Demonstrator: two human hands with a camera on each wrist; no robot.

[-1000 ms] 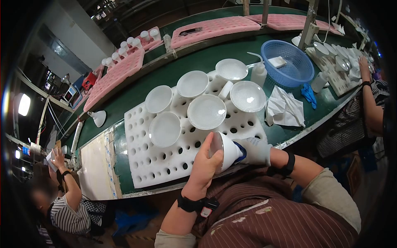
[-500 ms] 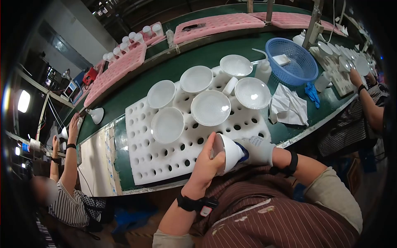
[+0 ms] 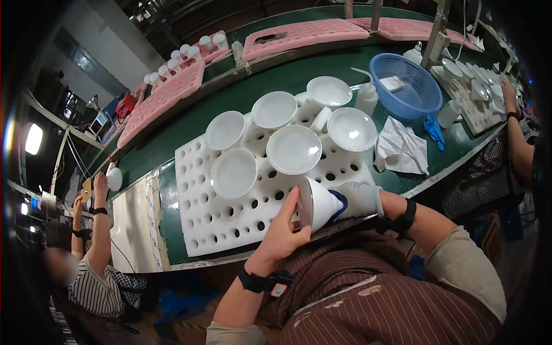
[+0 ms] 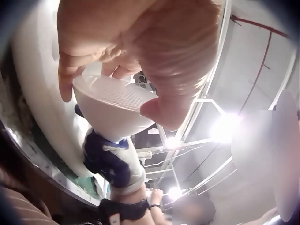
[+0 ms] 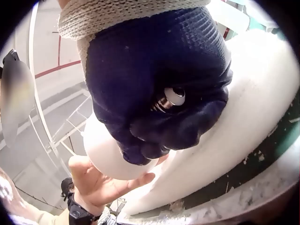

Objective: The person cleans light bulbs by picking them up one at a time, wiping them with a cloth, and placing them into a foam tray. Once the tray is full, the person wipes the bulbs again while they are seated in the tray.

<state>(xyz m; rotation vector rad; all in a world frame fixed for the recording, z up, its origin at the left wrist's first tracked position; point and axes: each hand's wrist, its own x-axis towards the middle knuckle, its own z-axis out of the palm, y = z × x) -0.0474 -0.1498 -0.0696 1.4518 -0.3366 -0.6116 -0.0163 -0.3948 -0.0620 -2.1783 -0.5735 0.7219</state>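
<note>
Our left hand [image 3: 282,230] grips the lamp [image 3: 322,205] at the rim, right hand [image 3: 360,199] clamps its base; we should turn it squarely.

The right hand [image 3: 359,198] wore a white knitted glove [image 5: 140,70] with a dark blue coated palm; the left hand [image 3: 284,230] was bare. Black straps [image 3: 261,283] circled both wrists. A brown pinstriped top [image 3: 368,310] bore pale smears, and the sleeves [image 3: 466,270] were beige.

Held lamp [image 3: 319,207] before foam tray [image 3: 213,224] bearing lamps [image 3: 294,150]; cloth [image 3: 399,150] right; basket [image 3: 415,101] behind cloth.
</note>
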